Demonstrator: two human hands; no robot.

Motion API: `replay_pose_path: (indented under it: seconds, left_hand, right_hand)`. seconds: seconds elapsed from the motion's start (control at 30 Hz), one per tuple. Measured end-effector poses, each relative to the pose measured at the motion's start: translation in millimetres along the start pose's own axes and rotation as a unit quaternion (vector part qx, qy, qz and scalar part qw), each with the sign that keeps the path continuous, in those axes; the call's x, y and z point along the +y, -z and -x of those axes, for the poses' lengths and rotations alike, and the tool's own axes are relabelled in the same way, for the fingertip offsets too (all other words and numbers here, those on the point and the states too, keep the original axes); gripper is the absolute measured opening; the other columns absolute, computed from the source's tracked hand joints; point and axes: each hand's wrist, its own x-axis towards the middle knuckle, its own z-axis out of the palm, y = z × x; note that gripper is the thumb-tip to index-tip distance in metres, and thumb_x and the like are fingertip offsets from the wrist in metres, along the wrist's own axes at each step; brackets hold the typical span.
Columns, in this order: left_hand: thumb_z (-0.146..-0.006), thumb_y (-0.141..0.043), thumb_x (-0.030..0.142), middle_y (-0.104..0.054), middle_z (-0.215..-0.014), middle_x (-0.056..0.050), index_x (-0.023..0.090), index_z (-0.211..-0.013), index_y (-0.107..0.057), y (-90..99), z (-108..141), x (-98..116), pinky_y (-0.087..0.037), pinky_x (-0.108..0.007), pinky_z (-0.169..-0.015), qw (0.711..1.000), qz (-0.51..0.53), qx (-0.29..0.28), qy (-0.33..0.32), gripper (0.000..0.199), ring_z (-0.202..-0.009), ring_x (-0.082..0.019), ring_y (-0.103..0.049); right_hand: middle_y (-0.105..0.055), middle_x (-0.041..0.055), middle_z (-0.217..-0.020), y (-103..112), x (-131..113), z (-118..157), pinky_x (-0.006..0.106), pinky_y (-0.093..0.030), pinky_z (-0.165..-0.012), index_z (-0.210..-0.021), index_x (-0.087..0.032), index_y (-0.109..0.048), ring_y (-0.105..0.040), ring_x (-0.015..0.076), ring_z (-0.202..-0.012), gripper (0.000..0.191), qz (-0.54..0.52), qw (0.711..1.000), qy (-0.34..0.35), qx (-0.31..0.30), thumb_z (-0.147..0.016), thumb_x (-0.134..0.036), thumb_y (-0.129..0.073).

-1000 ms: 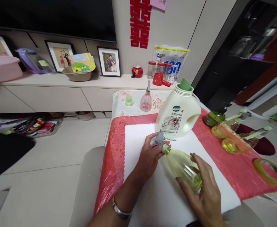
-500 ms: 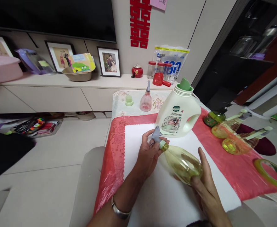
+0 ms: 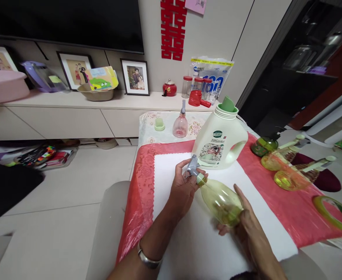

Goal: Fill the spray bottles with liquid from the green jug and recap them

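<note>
A clear yellow-green spray bottle (image 3: 219, 200) lies tilted between my two hands, its head up to the left. My left hand (image 3: 184, 190) is closed around its grey trigger head (image 3: 192, 166) and pale green collar. My right hand (image 3: 246, 221) grips the bottle's rounded base, fingers under it and thumb on the near side. A little yellowish liquid seems to show low in the bottle. Just beyond stands a big pale green detergent jug (image 3: 217, 136), uncapped, with a green spout. Its pale green cap (image 3: 159, 124) sits at the far left of the table beside a pink spray bottle (image 3: 180, 125).
White paper (image 3: 171, 165) covers part of the red plastic tablecloth (image 3: 143, 167). On the right are two yellow spray bottles (image 3: 287, 179), a dark green pump bottle (image 3: 266, 146) and a tape roll (image 3: 334, 214). Behind, a cabinet (image 3: 72, 101) carries jars (image 3: 187, 86) and photo frames (image 3: 135, 77).
My right hand has rolled the bottle and drawn its base slightly down and left, with fingers now showing beneath it. My left hand stays at the trigger head.
</note>
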Motion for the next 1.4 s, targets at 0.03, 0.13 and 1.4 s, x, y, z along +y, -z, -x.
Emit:
replay_pose_path:
  seconds: [0.03, 0.13, 1.4]
  left_hand:
    - [-0.074, -0.082, 0.029, -0.068, -0.098, 0.000, 0.027, -0.121, -0.048, -0.1, 0.0, 0.0, -0.051, -0.044, -0.100, 1.000, -0.002, -0.003, -0.002, 0.058, -0.095, -0.018, -0.070]
    - [-0.074, -0.082, 0.029, -0.068, -0.098, 0.000, 0.027, -0.122, -0.049, 1.2, -0.7, -0.6, -0.050, -0.044, -0.100, 1.000, -0.003, 0.010, -0.005, 0.058, -0.094, -0.018, -0.070]
    - [-0.066, -0.088, 0.023, -0.071, -0.094, -0.001, 0.025, -0.123, -0.048, -5.1, -0.6, -5.0, -0.046, -0.043, -0.107, 0.998, -0.022, 0.019, -0.047, 0.070, -0.095, -0.015, -0.067]
  right_hand:
    - [-0.064, 0.0160, -0.122, 0.6, 0.8, -0.7, 0.043, -0.053, -0.065, -0.158, -0.031, -0.018, -0.066, 0.0236, -0.072, 0.090, -0.040, 0.998, -0.034, -0.022, -0.085, -0.073, -0.050]
    - [-0.062, 0.0151, -0.128, 1.1, 0.4, 0.9, 0.039, -0.052, -0.065, -0.156, -0.032, -0.025, -0.067, 0.0221, -0.073, 0.092, -0.066, 0.996, -0.038, -0.049, -0.080, -0.066, -0.065]
    - [-0.049, 0.0119, -0.145, -9.3, 13.7, 1.1, 0.048, -0.038, -0.114, -0.141, -0.025, -0.045, -0.047, 0.0330, -0.133, 0.079, 0.232, 0.940, 0.225, 0.106, -0.073, -0.048, -0.079]
